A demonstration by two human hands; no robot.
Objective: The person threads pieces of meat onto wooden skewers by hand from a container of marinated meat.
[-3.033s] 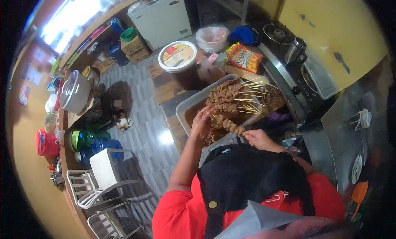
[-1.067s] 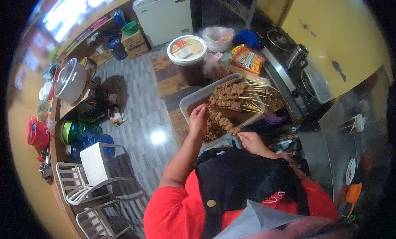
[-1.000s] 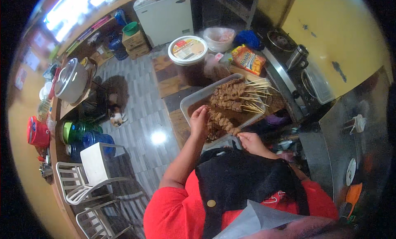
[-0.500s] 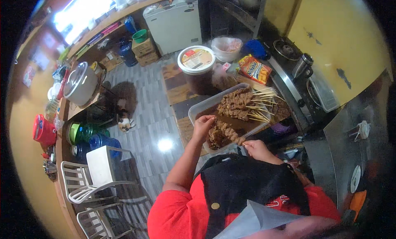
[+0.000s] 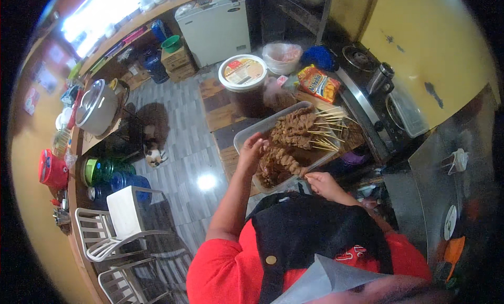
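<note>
My right hand (image 5: pixel 324 186) is closed around the bare stick end of a meat skewer (image 5: pixel 287 162), which slants up and left over the near part of a clear plastic tub (image 5: pixel 242 139). Beside the skewer's far end, at the tub's left side, my left hand (image 5: pixel 252 150) is raised with its fingers loosely bent and apart; nothing shows in them. Loose brown meat pieces (image 5: pixel 269 174) lie in the near left of the tub. Several finished skewers (image 5: pixel 294 130) are piled at its far side, their sticks (image 5: pixel 328 126) pointing right over the rim.
Behind the tub stand a lidded bucket (image 5: pixel 242 73), a white bowl in plastic (image 5: pixel 282 57) and an orange snack bag (image 5: pixel 318 83). A gas stove (image 5: pixel 362 91) with a steel mug (image 5: pixel 381 78) is at right. White chairs (image 5: pixel 126 212) and a cat (image 5: pixel 154 156) are on the left.
My left hand has drawn back up and left from the meat, its fingers loosening. My right hand still grips the stick, and the skewer lies more exposed. The whole view has shifted slightly.
</note>
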